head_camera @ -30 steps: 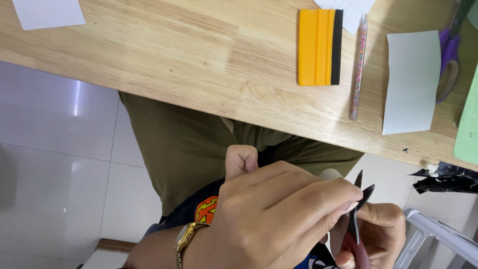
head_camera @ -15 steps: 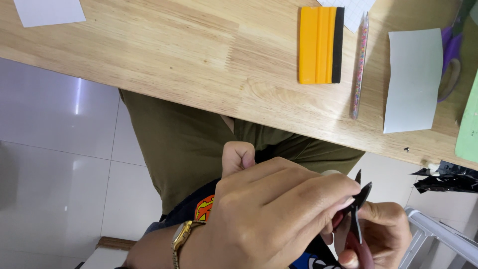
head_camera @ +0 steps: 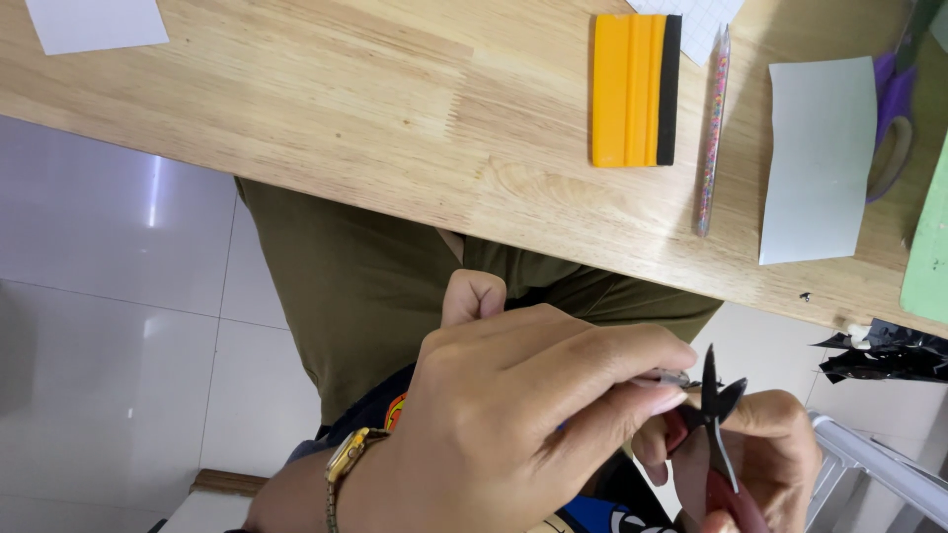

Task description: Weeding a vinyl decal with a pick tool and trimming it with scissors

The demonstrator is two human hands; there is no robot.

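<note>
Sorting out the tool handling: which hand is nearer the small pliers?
Right. The right hand holds the small pliers by the handles; the left hand sits just beside them, fingertips near the jaws.

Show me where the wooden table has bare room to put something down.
The widest bare stretch of the table lies between the white paper at the far left corner and the orange scraper. The right end is crowded: a beaded pen, a grey sheet, purple scissors and a green board lie close together.

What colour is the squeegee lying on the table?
Orange-yellow with a black strip along its right edge: the squeegee, shown in the head view.
</note>
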